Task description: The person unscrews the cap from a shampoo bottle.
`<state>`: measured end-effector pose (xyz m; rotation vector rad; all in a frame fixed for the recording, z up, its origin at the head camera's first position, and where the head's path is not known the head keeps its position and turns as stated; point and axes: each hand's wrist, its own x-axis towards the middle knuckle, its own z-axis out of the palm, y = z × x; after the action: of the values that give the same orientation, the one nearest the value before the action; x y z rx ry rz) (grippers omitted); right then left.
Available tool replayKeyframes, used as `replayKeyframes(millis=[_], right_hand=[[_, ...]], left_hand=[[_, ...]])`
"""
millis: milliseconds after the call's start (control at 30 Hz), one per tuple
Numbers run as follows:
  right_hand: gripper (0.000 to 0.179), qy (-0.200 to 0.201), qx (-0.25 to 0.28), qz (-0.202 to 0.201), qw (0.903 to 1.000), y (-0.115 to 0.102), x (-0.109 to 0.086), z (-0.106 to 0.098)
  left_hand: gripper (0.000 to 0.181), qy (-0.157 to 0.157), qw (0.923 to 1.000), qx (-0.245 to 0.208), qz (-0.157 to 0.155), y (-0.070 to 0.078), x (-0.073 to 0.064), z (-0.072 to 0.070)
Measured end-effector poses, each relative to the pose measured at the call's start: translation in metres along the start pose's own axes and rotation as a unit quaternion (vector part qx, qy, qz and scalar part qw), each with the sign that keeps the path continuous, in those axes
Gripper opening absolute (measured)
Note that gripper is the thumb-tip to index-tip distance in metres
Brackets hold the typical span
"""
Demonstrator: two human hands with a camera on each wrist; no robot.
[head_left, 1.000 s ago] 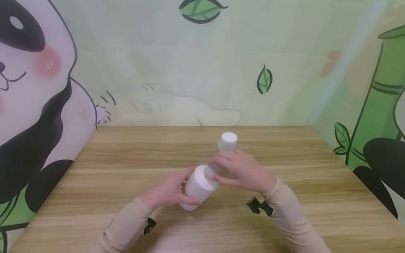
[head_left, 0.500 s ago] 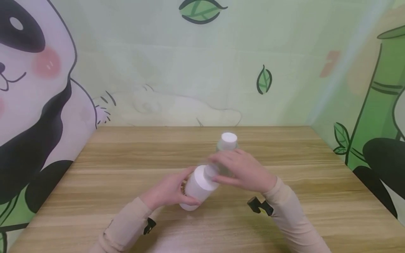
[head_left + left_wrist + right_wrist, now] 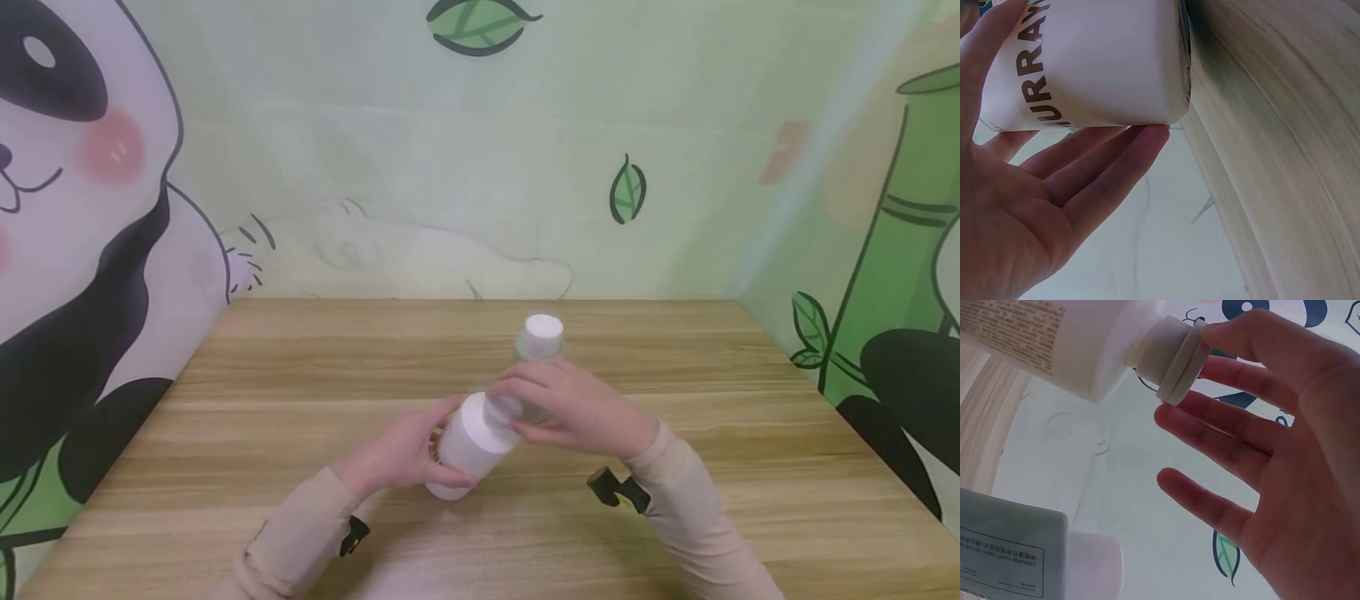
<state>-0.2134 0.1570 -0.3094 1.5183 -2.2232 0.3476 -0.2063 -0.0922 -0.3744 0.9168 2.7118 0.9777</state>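
A white bottle (image 3: 474, 442) leans toward the upper right over the table, its base low and its cap raised. My left hand (image 3: 401, 450) grips its body, thumb on the near side. In the left wrist view dark capital letters run along the bottle (image 3: 1104, 62). At the top end, my right hand (image 3: 581, 408) pinches the white cap (image 3: 1175, 359) between thumb and fingers; two fingers stand apart from it in the right wrist view. Small brown print covers part of the bottle's side there. The cap sits at the bottle's neck.
Just behind my right hand stands a pale green bottle (image 3: 528, 346) with a white cap (image 3: 543, 327), partly hidden by the hand. The wooden table (image 3: 337, 358) ends at a printed wall sheet (image 3: 375, 150) with pandas and leaves.
My right fingers shift a little about the cap, lifting and closing again. The left hand and the white bottle stay where they were.
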Motion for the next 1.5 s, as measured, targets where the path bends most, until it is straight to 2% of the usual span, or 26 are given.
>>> replayKeyframes(millis=[133,333,500,700,1067,1300,1500], right_hand=[[0.043,-0.007,0.003,-0.008,0.9999,-0.0003,0.0,-0.0009],[0.052,-0.018,-0.006,0.024,0.9995,-0.0007,-0.0006,-0.0035],[0.05,-0.015,-0.031,0.035,0.9988,-0.0002,-0.0015,-0.0039],[0.042,-0.002,-0.051,0.024,0.9984,0.0006,-0.0024,-0.0033],[0.043,-0.01,-0.017,-0.012,0.9997,0.0019,-0.004,-0.0031],[0.05,-0.024,-0.019,0.043,0.9986,-0.0002,-0.003,-0.0064],[0.043,0.011,-0.048,0.039,0.998,-0.0002,-0.0026,-0.0045]], left_hand=[[0.092,0.0,1.0,-0.006,0.002,-0.0004,-0.0002,0.0001],[0.092,0.004,0.9999,-0.006,0.011,-0.0025,-0.0004,0.0005],[0.093,0.003,1.0,-0.001,0.009,-0.0032,-0.0002,0.0009],[0.094,0.002,0.9999,0.0,0.01,-0.0028,0.0,0.001],[0.093,0.001,0.9999,-0.008,0.01,-0.0019,0.0004,0.0009],[0.093,0.004,0.9999,0.002,0.012,-0.0015,0.0,0.0007],[0.094,0.006,0.9998,0.016,0.013,-0.0021,0.0005,0.0014]])
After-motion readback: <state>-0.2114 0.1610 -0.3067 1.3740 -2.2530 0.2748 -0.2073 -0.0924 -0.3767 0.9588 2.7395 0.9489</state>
